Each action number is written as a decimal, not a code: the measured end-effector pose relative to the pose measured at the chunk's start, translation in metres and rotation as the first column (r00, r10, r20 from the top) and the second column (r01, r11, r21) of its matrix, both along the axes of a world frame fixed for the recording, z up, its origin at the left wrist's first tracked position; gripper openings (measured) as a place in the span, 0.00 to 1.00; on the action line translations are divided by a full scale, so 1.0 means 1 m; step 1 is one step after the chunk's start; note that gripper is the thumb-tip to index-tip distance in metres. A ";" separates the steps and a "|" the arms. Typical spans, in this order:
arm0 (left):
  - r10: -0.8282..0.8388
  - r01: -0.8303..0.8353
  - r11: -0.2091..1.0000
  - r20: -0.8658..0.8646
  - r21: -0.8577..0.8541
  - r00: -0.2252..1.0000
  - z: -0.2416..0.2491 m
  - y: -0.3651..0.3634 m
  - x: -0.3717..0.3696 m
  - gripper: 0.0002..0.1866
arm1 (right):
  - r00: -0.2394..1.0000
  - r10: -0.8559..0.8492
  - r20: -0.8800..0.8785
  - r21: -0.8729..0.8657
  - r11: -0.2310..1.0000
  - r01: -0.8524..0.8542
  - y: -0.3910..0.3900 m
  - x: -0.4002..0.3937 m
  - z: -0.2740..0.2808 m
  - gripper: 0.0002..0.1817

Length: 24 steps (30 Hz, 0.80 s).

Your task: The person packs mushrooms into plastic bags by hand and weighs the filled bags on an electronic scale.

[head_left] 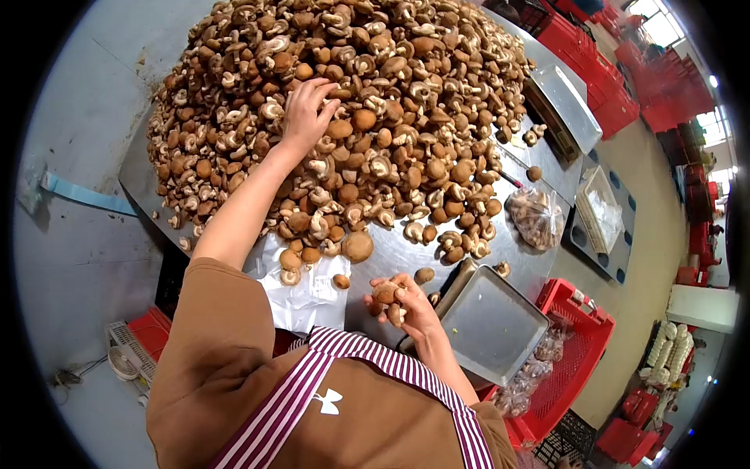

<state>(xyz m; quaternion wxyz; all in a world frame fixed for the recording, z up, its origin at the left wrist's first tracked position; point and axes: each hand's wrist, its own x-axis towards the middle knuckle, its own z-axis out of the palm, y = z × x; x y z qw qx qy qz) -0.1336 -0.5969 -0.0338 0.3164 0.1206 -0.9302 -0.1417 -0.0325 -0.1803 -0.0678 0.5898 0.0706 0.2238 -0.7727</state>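
Note:
A large heap of brown mushrooms (422, 102) covers most of the metal table (383, 246). My left hand (308, 113) reaches onto the heap with its fingers spread and slightly bent over the mushrooms; nothing shows in its grasp. Close to my body, my right hand (406, 303) is curled around a few mushrooms (386, 294), palm up. Beside it on the right lies a metal tray (494, 324) with tiny bits on it. A white plastic bag (301, 295) lies at the near edge, with several mushrooms at its top.
A filled clear bag (535, 217) sits at the table's right side. Below it, a red crate (582, 344) holds more clear bags. A clear-lidded container (566, 109) stands at the upper right, near stacked red crates (594, 74). A white basket (600, 207) stands beyond the table.

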 end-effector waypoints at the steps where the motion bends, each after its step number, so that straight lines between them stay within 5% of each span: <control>1: -0.051 0.051 0.998 -0.003 0.037 0.999 0.002 0.007 0.000 0.16 | 1.000 -0.006 0.009 0.005 1.000 0.006 0.000 0.000 -0.001 0.16; 2: -0.101 0.103 0.993 -0.038 0.058 0.994 0.003 0.015 0.000 0.14 | 0.999 -0.016 -0.031 0.014 1.000 0.017 -0.001 0.002 -0.001 0.16; 3: -0.148 0.150 0.948 -0.028 0.281 0.989 0.001 0.027 0.003 0.13 | 0.997 -0.028 -0.067 0.025 0.999 0.030 0.000 0.005 -0.002 0.16; 7: -0.165 0.170 0.985 0.118 -0.037 0.979 -0.032 0.052 0.021 0.14 | 0.997 -0.030 -0.070 0.031 0.999 0.032 0.004 0.006 -0.003 0.16; 15: -0.161 0.158 0.987 0.156 0.031 0.975 -0.035 0.087 0.048 0.14 | 0.998 -0.013 -0.057 0.047 0.999 0.015 0.008 0.007 -0.007 0.13; 17: -0.180 0.204 0.962 0.140 -0.180 0.974 -0.027 0.099 0.046 0.13 | 0.998 -0.006 -0.070 0.088 0.996 0.012 0.007 0.008 -0.005 0.12; 21: -0.382 0.417 0.904 0.259 -0.095 0.887 -0.051 0.140 0.016 0.21 | 0.995 0.014 -0.098 0.117 0.993 -0.002 0.003 0.006 0.000 0.12; 24: -0.312 0.371 0.924 0.372 -0.096 0.874 -0.058 0.171 -0.007 0.29 | 0.995 0.041 -0.094 0.110 0.993 -0.031 0.002 0.004 -0.002 0.13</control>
